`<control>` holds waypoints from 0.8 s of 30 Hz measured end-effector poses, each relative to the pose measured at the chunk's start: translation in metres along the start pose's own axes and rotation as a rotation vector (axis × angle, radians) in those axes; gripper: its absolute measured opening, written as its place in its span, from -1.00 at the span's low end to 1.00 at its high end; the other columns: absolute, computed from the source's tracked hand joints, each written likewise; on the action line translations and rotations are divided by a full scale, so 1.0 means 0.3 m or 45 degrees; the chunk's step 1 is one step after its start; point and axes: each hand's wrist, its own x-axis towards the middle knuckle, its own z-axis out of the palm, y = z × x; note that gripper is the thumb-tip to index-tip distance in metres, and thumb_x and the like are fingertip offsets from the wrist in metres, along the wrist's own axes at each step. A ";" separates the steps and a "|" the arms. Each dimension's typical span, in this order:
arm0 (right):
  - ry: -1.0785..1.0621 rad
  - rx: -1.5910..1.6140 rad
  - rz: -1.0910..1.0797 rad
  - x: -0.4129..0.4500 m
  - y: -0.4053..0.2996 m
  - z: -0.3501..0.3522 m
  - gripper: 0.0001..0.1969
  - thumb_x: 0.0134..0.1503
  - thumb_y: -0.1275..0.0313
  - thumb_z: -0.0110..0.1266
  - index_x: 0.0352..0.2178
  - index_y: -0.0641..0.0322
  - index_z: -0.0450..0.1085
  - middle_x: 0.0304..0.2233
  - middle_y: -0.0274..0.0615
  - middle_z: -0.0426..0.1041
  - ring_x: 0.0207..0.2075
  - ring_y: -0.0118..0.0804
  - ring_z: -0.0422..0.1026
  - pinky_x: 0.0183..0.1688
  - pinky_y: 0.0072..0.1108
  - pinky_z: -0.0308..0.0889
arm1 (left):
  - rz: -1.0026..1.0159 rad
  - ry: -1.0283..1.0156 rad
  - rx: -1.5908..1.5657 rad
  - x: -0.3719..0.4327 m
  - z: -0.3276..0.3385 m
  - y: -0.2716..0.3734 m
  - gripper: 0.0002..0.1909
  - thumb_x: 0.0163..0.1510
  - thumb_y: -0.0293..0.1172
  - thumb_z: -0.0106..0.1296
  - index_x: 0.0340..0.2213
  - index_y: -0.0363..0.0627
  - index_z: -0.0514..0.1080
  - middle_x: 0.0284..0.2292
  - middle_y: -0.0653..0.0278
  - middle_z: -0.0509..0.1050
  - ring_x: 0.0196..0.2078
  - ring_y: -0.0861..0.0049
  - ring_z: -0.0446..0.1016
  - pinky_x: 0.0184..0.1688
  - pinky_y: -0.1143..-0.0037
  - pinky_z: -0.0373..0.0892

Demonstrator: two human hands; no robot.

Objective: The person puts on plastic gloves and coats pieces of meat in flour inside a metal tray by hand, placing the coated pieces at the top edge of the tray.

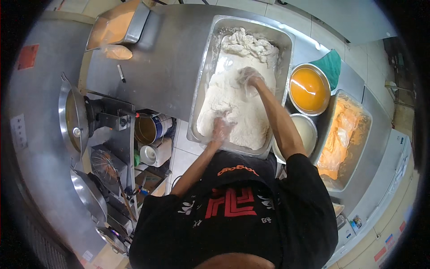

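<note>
A large rectangular steel tray [198, 101] lies before me, holding a thick bed of white flour [248, 117]. Flour-coated pieces [248, 45] are heaped at its far end. My left hand [223, 127], in a clear plastic glove, is in the flour near the tray's near left part; its fingertips are partly covered with flour. Farther off and to the right, my right hand [250, 77], also in a clear glove, touches the flour around the middle, with its fingers bent downward. Whether either hand grips anything under the flour cannot be seen.
Right of the tray stand a bowl of orange liquid [308, 89], a bowl of pale liquid [304, 129], a green cloth [329, 69] and a tray of orange-coated food [364, 134]. A steel container [137, 23] and a marker [121, 73] are at upper left; woks [63, 114] stand left.
</note>
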 end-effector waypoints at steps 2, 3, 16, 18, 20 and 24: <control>-0.061 -0.260 0.110 0.064 0.072 0.099 -0.69 -0.24 0.27 0.01 -0.46 0.29 0.35 -0.47 -0.01 0.37 -0.43 -0.11 0.35 -0.36 -0.46 0.26 | 0.041 0.201 -0.029 0.012 0.086 -0.076 -0.66 -0.18 -0.46 -0.01 -0.29 -0.30 0.29 -0.47 0.13 0.38 -0.45 0.49 0.36 -0.45 0.56 0.30; -0.068 -0.260 0.096 0.060 0.049 0.099 -0.69 -0.24 0.27 0.01 -0.46 0.29 0.35 -0.47 -0.01 0.37 -0.43 -0.11 0.35 -0.36 -0.46 0.26 | 0.029 0.211 -0.026 0.012 0.088 -0.092 -0.66 -0.18 -0.46 -0.01 -0.29 -0.30 0.29 -0.47 0.13 0.38 -0.45 0.49 0.36 -0.45 0.56 0.30; 0.199 0.245 -0.256 0.018 0.009 0.102 -0.71 -0.17 0.21 -0.01 -0.54 0.25 0.37 -0.54 -0.01 0.38 -0.50 -0.13 0.34 -0.44 -0.41 0.22 | -0.323 0.057 -1.167 0.019 -0.215 0.031 -0.74 -0.26 -0.46 0.07 -0.44 -0.31 0.38 -0.40 0.15 0.41 -0.38 0.55 0.40 -0.34 0.59 0.32; 0.075 0.069 -0.134 0.002 -0.067 0.071 -0.74 -0.18 0.26 -0.01 -0.56 0.27 0.36 -0.57 0.00 0.37 -0.55 -0.14 0.34 -0.47 -0.43 0.21 | -0.366 0.080 -1.508 0.027 -0.226 -0.012 -0.76 -0.25 -0.42 0.07 -0.47 -0.31 0.39 -0.42 0.17 0.43 -0.39 0.54 0.40 -0.36 0.60 0.30; -0.056 -0.094 -0.135 -0.034 -0.115 0.032 -0.76 -0.20 0.29 -0.01 -0.58 0.28 0.36 -0.58 0.01 0.37 -0.52 -0.13 0.35 -0.47 -0.43 0.21 | 0.080 0.133 -0.267 0.040 -0.244 -0.029 -0.71 -0.25 -0.34 0.07 -0.46 -0.30 0.38 -0.47 0.15 0.43 -0.42 0.48 0.40 -0.36 0.55 0.30; -0.142 -0.207 -0.086 -0.024 -0.158 0.018 -0.78 -0.18 0.32 -0.04 -0.56 0.30 0.35 -0.55 0.01 0.37 -0.51 -0.11 0.35 -0.46 -0.42 0.22 | 0.141 0.155 -0.286 0.039 -0.279 -0.008 -0.66 -0.29 -0.28 0.10 -0.48 -0.31 0.38 -0.50 0.12 0.43 -0.45 0.45 0.40 -0.39 0.53 0.30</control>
